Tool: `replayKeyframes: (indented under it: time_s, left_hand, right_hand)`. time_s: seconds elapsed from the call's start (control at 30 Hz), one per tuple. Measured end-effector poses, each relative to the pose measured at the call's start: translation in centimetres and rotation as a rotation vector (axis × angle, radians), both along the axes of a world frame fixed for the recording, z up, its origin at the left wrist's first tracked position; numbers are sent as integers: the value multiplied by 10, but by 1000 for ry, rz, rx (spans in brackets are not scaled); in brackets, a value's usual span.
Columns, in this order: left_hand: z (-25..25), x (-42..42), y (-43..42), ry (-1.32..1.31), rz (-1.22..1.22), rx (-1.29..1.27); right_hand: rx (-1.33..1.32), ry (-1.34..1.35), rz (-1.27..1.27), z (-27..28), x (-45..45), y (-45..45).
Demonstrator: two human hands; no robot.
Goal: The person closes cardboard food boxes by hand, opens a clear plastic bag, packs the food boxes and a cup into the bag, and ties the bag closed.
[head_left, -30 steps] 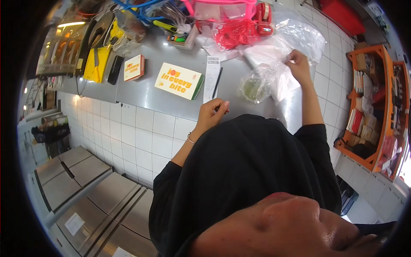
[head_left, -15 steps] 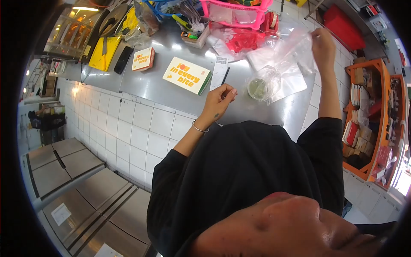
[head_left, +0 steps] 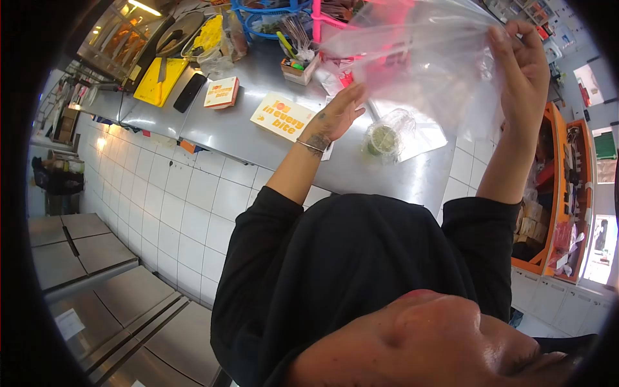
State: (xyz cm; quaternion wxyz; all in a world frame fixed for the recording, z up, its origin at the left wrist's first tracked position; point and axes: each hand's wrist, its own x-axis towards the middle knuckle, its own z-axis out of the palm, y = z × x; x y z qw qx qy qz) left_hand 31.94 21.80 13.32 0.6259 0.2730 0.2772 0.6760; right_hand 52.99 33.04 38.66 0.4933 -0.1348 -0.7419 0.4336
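Note:
My right hand (head_left: 523, 74) is raised at the upper right, its fingers pinching the edge of a clear plastic bag (head_left: 425, 68). The bag hangs spread out over the right part of the table. My left hand (head_left: 335, 119) is off the bag's lower left, holding nothing, with fingers stretched out and apart. Just below the bag stands a cup with green contents (head_left: 382, 138), wrapped in clear plastic. A white and yellow printed box (head_left: 278, 116) lies left of my left hand, partly covered by it.
On the steel table (head_left: 238, 138) are a smaller printed box (head_left: 221, 93), a black phone (head_left: 190, 92), a yellow cutting board (head_left: 155, 90) with a knife, and a small box of pens (head_left: 300, 69). Blue baskets (head_left: 271, 22) stand behind. An orange shelf (head_left: 548, 193) is at the right.
My right hand has lifted the plastic bag up and spread it above the table. My left hand has moved up and right, its fingers now stretched out. The view has shifted slightly.

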Motion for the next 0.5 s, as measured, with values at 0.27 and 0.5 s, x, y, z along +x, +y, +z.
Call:
replayKeyframes:
  time_s: [0.27,0.5]
  left_hand:
    - [9,-28,-122,-158,-113,9]
    - [-9,-30,-262,-540,-466,303]
  right_hand:
    - [-276,-117,-88,-62,-3,-31]
    - [-354,-253,-121,-138,-38,-137]
